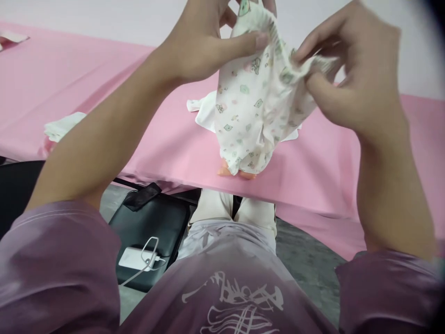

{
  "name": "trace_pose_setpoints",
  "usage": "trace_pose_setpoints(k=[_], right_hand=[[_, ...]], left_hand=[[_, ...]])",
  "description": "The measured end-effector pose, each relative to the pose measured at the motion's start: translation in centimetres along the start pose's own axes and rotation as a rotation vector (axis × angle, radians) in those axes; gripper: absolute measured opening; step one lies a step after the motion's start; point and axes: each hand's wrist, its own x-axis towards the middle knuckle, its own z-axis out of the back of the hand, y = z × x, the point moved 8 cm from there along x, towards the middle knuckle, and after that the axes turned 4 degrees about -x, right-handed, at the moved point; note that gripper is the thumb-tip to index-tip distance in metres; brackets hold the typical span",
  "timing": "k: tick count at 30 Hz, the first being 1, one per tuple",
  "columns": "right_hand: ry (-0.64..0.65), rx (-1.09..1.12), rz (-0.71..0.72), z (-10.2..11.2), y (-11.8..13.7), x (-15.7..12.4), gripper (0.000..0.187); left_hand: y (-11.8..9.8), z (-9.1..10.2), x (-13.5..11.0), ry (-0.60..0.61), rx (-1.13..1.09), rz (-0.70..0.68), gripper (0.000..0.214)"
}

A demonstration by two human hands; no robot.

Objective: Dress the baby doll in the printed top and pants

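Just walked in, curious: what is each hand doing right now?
Left hand: shut on the printed baby garment.
Right hand: shut on the same garment's gathered edge.

Bright, even light with soft shadows; right hand [351, 69] slightly motion-blurred, and the corners darken (top right especially).

This looks like a plain workroom or training room rather than a home. A long tabletop [86, 88] under a pink cloth runs beneath and beyond the hands, against a bare pale wall [104, 18]. Below them lies a grey concrete floor [306, 260], with a black chair [153, 232] to the left carrying a phone [142, 195] and a white power bank [134, 258].
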Motion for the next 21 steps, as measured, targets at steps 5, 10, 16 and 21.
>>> trace_pose_setpoints(k=[5, 10, 16, 21], right_hand=[[0.207, 0.135, -0.09, -4.0, -1.0, 0.1, 0.042], [0.411, 0.109, -0.263, -5.9, -4.7, -1.3, 0.022], [0.41, 0.011, -0.132, -6.2, -4.5, -2.7, 0.057], [0.556, -0.089, 0.075, -9.3, -1.4, -5.9, 0.052]], left_hand=[[-4.4, -0.5, -1.2, 0.018, 0.132, -0.586, 0.06], [-3.0, -1.0, -2.1, 0.093, 0.295, -0.569, 0.067], [1.8, -2.0, -2.7, 0.148, 0.295, -0.563, 0.05], [5.7, -6.1, -6.3, 0.299, 0.274, -0.576, 0.06]])
